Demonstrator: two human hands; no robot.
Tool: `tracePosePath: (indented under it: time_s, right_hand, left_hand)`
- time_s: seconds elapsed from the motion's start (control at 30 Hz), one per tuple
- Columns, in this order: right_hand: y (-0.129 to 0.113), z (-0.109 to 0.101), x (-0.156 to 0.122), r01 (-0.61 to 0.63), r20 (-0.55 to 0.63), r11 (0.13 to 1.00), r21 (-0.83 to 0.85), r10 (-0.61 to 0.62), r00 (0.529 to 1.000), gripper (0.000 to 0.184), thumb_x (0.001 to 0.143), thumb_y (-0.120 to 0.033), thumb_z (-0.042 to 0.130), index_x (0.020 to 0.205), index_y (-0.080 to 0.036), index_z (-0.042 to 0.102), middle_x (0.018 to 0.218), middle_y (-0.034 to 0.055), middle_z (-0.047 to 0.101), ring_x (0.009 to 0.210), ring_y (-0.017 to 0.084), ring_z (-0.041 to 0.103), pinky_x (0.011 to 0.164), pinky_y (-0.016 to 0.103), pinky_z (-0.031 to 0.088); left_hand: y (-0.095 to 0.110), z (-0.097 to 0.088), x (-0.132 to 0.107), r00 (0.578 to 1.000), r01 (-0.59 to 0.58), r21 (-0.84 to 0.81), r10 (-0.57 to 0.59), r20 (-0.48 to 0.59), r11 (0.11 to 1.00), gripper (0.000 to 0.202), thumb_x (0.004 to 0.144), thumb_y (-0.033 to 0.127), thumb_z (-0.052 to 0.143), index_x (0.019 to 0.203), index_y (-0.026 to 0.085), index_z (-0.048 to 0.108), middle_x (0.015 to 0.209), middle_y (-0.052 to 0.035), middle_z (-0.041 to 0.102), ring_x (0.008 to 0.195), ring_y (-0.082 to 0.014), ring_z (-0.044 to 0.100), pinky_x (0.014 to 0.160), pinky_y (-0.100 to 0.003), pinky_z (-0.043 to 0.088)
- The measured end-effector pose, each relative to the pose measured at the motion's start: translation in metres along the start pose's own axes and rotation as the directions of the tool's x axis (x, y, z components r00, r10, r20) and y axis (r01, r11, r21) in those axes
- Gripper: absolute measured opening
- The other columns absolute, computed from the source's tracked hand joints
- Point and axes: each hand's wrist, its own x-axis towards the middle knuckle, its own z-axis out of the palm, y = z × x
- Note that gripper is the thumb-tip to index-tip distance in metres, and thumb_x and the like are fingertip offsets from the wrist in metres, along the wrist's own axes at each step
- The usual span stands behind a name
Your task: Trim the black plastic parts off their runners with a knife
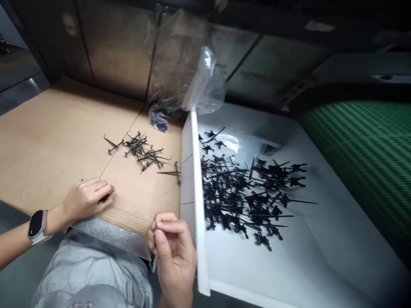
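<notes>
My left hand (88,197), with a watch on its wrist, rests on the brown board near its front edge. Its fingers are curled round a dark piece (104,198), mostly hidden, whose kind I cannot make out. My right hand (175,250) is raised at the board's front right, beside the white tray wall. Thumb and fingers are pinched on a slim metal tool (153,262); the palm hides most of it. Beyond both hands lies a loose pile of thin black plastic parts (138,145) with rod-like stems. One separate black part (176,173) lies against the tray wall.
To the right, a white tray (231,273) holds many more black parts (237,192) in a heap. A clear plastic bag (205,85) hangs over the tray's back corner. A green ribbed surface (362,162) runs along the far right. Dark panels stand behind the board.
</notes>
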Motion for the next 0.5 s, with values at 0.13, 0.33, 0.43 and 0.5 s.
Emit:
tracePosePath:
  time_s: [0.13, 0.33, 0.43, 0.5]
  right_hand:
    - [0.010, -0.009, -0.005, -0.034, 0.091, 0.999, -0.007, 0.034, 0.995, 0.008, 0.105, -0.026, 0.063, 0.103, -0.028, 0.070, 0.093, 0.0006, 0.061, 0.064, 0.009, 0.053, 0.057, 0.022, 0.045]
    - [0.020, 0.005, -0.010, -0.124, -0.048, 0.988, 0.088, 0.129, 0.991, 0.031, 0.098, -0.054, 0.070, 0.091, -0.024, 0.070, 0.089, 0.0030, 0.062, 0.078, 0.016, 0.061, 0.071, 0.032, 0.051]
    - [0.023, 0.016, -0.009, -0.130, -0.106, 0.982, 0.138, 0.145, 0.984, 0.039, 0.094, -0.062, 0.071, 0.087, -0.023, 0.069, 0.085, 0.0034, 0.061, 0.081, 0.019, 0.063, 0.067, 0.032, 0.052]
    - [0.025, 0.019, -0.009, -0.121, -0.096, 0.983, 0.140, 0.135, 0.986, 0.041, 0.093, -0.064, 0.070, 0.087, -0.024, 0.068, 0.083, 0.0035, 0.060, 0.074, 0.018, 0.061, 0.061, 0.030, 0.051]
  left_hand:
    - [-0.007, -0.009, 0.030, 0.980, 0.107, -0.134, -0.127, -0.154, 0.985, 0.019, 0.096, 0.012, 0.057, 0.080, 0.021, 0.062, 0.060, 0.0068, 0.067, 0.046, -0.0081, 0.062, 0.051, -0.018, 0.049]
    - [-0.039, -0.021, 0.166, 0.840, 0.138, -0.224, -0.234, -0.489, 0.965, 0.020, 0.095, 0.022, 0.055, 0.075, 0.024, 0.053, 0.057, 0.0073, 0.054, 0.049, -0.0087, 0.050, 0.048, -0.023, 0.043]
    - [-0.026, -0.017, 0.266, 0.852, 0.023, -0.180, -0.113, -0.511, 0.983, 0.020, 0.101, 0.029, 0.055, 0.082, 0.024, 0.061, 0.082, 0.0011, 0.071, 0.073, -0.0117, 0.062, 0.073, -0.030, 0.054]
    - [-0.006, -0.006, 0.327, 0.925, -0.076, -0.140, 0.018, -0.380, 0.987, 0.021, 0.102, 0.030, 0.057, 0.086, 0.022, 0.068, 0.095, -0.0013, 0.077, 0.085, -0.0153, 0.071, 0.081, -0.033, 0.055]
